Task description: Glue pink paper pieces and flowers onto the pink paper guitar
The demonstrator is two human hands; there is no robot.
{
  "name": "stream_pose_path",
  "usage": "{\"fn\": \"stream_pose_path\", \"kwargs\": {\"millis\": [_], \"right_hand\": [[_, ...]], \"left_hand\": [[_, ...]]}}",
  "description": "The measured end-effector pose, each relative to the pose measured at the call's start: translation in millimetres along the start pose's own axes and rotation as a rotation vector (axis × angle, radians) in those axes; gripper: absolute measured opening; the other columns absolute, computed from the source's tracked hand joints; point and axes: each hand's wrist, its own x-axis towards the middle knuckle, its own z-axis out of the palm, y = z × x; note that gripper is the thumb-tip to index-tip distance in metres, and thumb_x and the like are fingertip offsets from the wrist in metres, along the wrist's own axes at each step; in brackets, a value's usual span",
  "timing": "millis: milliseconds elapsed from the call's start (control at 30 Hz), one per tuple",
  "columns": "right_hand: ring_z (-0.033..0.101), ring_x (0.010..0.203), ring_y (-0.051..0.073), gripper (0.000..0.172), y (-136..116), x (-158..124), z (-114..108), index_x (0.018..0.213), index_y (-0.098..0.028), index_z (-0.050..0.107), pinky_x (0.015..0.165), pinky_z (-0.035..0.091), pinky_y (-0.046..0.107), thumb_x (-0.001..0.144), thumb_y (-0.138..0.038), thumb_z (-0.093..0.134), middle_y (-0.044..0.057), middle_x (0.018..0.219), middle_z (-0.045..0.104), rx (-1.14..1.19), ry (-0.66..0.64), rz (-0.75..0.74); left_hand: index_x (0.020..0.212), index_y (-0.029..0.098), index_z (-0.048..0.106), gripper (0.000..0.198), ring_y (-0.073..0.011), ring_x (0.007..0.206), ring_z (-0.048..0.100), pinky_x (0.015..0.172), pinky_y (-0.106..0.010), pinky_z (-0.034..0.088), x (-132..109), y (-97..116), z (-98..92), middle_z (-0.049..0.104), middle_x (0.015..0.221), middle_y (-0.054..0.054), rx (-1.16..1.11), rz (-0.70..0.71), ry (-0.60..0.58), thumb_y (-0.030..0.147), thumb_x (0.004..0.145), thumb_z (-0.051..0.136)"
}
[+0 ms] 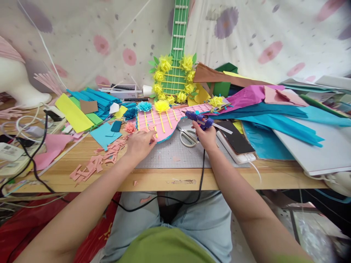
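Note:
My right hand (pixel 206 136) is wrapped round a purple glue gun (pixel 199 119), its nozzle pointing left over a pink paper guitar (pixel 167 126). A clear glue stick (pixel 223 128) sticks out of the gun's rear. The guitar lies flat, with yellow strips, pale strings and a blue edge. My left hand (pixel 141 145) is closed at its lower left edge, fingertips partly hidden. Beside that hand sits a coral paper flower (pixel 129 127). A blue paper flower (pixel 144 106) and a yellow paper flower (pixel 162 106) sit along the guitar's far edge. Scissors (pixel 188 138) lie below the gun.
A green paper guitar (pixel 175 78) ringed with yellow flowers stands behind. Pink paper scraps (pixel 94 166) lie left of the grey cutting mat (pixel 170 159). A phone (pixel 237 137) rests on a white box at right, near blue crepe paper (pixel 287 126). The gun's black cord (pixel 202 175) hangs over the table edge.

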Motion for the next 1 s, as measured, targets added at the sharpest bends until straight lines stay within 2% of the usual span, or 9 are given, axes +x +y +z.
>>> {"fn": "stream_pose_path", "kwargs": {"millis": [100, 233, 400, 533, 633, 767, 1000], "right_hand": [[0.062, 0.061, 0.018, 0.041, -1, 0, 0, 0.067, -0.016, 0.065, 0.062, 0.050, 0.031, 0.068, -0.057, 0.065, 0.005, 0.062, 0.065, 0.000, 0.003, -0.001], [0.063, 0.063, 0.019, 0.042, -1, 0, -1, 0.067, -0.016, 0.065, 0.061, 0.050, 0.031, 0.067, -0.058, 0.065, 0.005, 0.061, 0.064, -0.013, -0.002, 0.002], [0.064, 0.064, 0.020, 0.044, 0, 0, -1, 0.069, -0.016, 0.066, 0.061, 0.051, 0.032, 0.067, -0.059, 0.065, 0.006, 0.063, 0.066, -0.014, -0.004, 0.010], [0.064, 0.063, 0.019, 0.044, -1, -1, -1, 0.070, -0.014, 0.067, 0.062, 0.050, 0.031, 0.068, -0.058, 0.064, 0.007, 0.067, 0.067, 0.009, -0.013, -0.001], [0.063, 0.062, 0.018, 0.046, 0, 0, 0, 0.071, -0.014, 0.067, 0.061, 0.049, 0.031, 0.068, -0.059, 0.064, 0.008, 0.068, 0.068, 0.005, -0.020, -0.004], [0.060, 0.062, 0.017, 0.048, 2, 0, 1, 0.075, -0.014, 0.068, 0.059, 0.048, 0.030, 0.068, -0.061, 0.063, 0.007, 0.069, 0.067, -0.016, -0.012, -0.006], [0.059, 0.060, 0.016, 0.048, 1, -2, 2, 0.074, -0.013, 0.066, 0.055, 0.045, 0.027, 0.068, -0.061, 0.062, 0.007, 0.069, 0.067, -0.038, -0.039, -0.029]], "left_hand": [[0.107, 0.021, 0.066, 0.030, -0.0245, 0.088, 0.067, 0.081, -0.037, 0.046, 1, 1, -1.4, 0.075, 0.088, -0.005, -0.014, -0.041, 0.010, 0.018, 0.079, 0.055], [0.108, 0.024, 0.065, 0.032, -0.0235, 0.089, 0.067, 0.075, -0.034, 0.047, 8, -2, -3.4, 0.075, 0.087, 0.000, -0.097, -0.169, 0.027, 0.023, 0.078, 0.055], [0.103, 0.022, 0.063, 0.032, -0.0194, 0.082, 0.068, 0.070, -0.029, 0.047, 26, -9, -13.8, 0.074, 0.082, 0.001, -0.317, -0.415, 0.048, 0.024, 0.071, 0.059], [0.100, 0.022, 0.060, 0.036, -0.0201, 0.082, 0.067, 0.071, -0.030, 0.047, 43, -16, -19.9, 0.073, 0.082, 0.000, -0.424, -0.514, 0.093, 0.026, 0.064, 0.065], [0.097, 0.022, 0.058, 0.038, -0.0198, 0.081, 0.067, 0.072, -0.030, 0.048, 53, -23, -16.6, 0.072, 0.081, -0.001, -0.502, -0.529, 0.117, 0.024, 0.061, 0.069], [0.091, 0.021, 0.054, 0.037, -0.0171, 0.069, 0.066, 0.067, -0.029, 0.048, 61, -29, -6.3, 0.068, 0.072, 0.001, -0.616, -0.507, 0.117, 0.019, 0.058, 0.071], [0.086, 0.021, 0.051, 0.037, -0.0172, 0.069, 0.064, 0.066, -0.029, 0.047, 58, -27, 6.2, 0.065, 0.067, 0.002, -0.633, -0.475, 0.153, 0.011, 0.056, 0.071]]}}
